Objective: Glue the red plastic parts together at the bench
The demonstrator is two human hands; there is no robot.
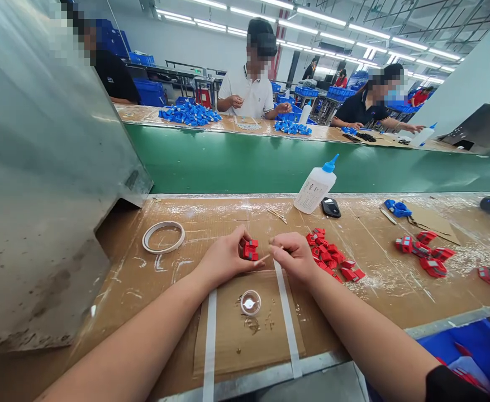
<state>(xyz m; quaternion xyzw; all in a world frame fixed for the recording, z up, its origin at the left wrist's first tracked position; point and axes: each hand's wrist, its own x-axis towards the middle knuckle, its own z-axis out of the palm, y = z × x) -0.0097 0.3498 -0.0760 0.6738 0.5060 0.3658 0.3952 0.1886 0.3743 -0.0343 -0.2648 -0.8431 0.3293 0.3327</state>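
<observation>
My left hand [226, 254] pinches a small red plastic piece [251, 250] with grey spots between thumb and fingers, above the cardboard. Facing it, my right hand [293, 257] grips a thin wooden stick [265, 258], its tip close to the red piece; whether they touch I cannot tell. Below both hands a small round clear cup [250, 302] sits on a cardboard sheet [228, 346] held by white tape strips. Just right of my right hand lies a pile of similar red pieces [326, 254].
A white bottle with blue nozzle [315, 187] stands behind, beside a black device [331, 207] and loose sticks [277, 215]. A tape roll [163, 237] lies left, near a metal panel [52, 195]. More red pieces [433, 266] lie right. Several people work beyond a green divider [228, 162].
</observation>
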